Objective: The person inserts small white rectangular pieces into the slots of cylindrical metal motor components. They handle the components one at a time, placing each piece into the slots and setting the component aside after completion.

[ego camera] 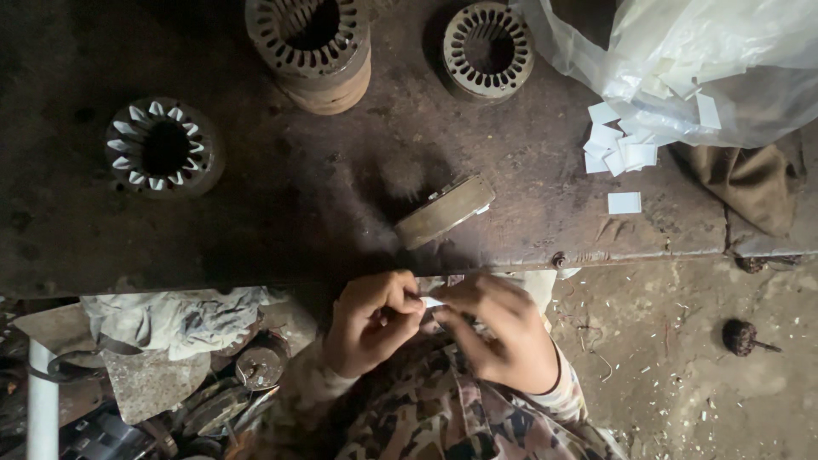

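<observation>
Dark workbench (341,196) carries stator cores (315,43), paper slips (618,149).

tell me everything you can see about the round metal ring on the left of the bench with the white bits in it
The slotted ring lies flat on the dark bench, hole up, apart from the other rings. It looks like rusty dark steel, with slots round a dark central bore. White paper-like strips fill most slots. Nothing touches it; both hands are well away.

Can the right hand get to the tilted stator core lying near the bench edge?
Probably yes: the tilted stator core lies just beyond the right hand with nothing between, though its fingers pinch a white paper slip.
</observation>
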